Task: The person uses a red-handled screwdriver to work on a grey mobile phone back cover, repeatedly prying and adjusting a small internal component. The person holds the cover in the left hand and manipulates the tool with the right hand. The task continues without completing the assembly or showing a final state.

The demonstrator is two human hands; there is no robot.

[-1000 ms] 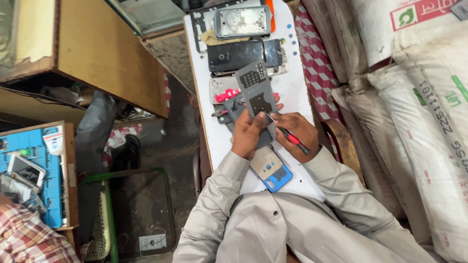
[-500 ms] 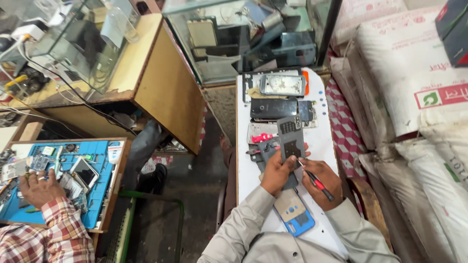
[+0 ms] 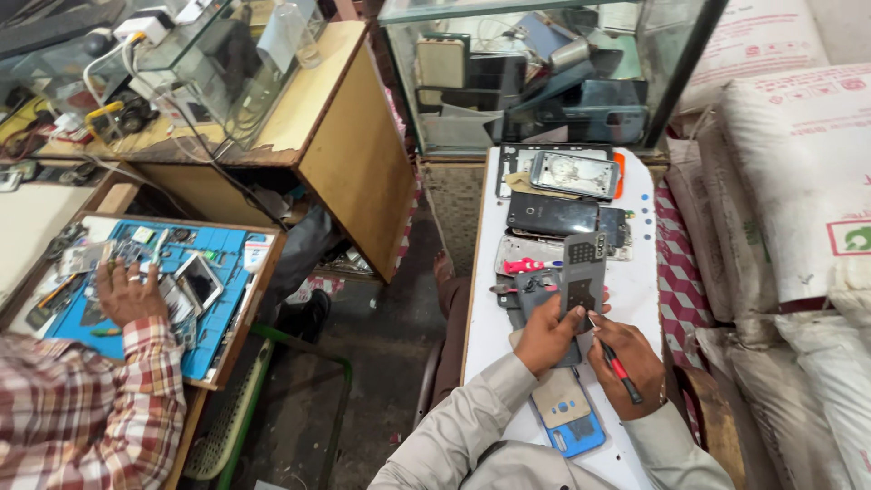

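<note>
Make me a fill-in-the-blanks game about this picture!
1. The left hand holds up an opened ____.
2. The right hand holds a screwdriver with a ____ and black handle.
3. The other person's hand rests on a ____ mat.

Missing words: phone; red; blue

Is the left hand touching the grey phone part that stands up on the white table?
Touching. The head view shows the left hand with its fingers wrapped around the lower edge of the grey phone part, holding it up.
</note>
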